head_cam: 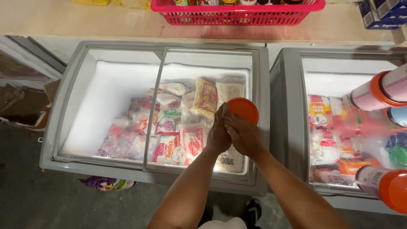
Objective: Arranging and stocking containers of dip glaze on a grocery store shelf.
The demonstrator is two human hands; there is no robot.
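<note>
Left hand [218,135] and right hand [244,135] pressed together, fingers wrapped on container with orange lid [243,110]. Lid sticks out just above fingertips. Under hands, chest freezer [68,106] with frozen packets [169,127].

A shop: glass-topped chest freezers [263,127] of packaged frozen food [169,123].
</note>
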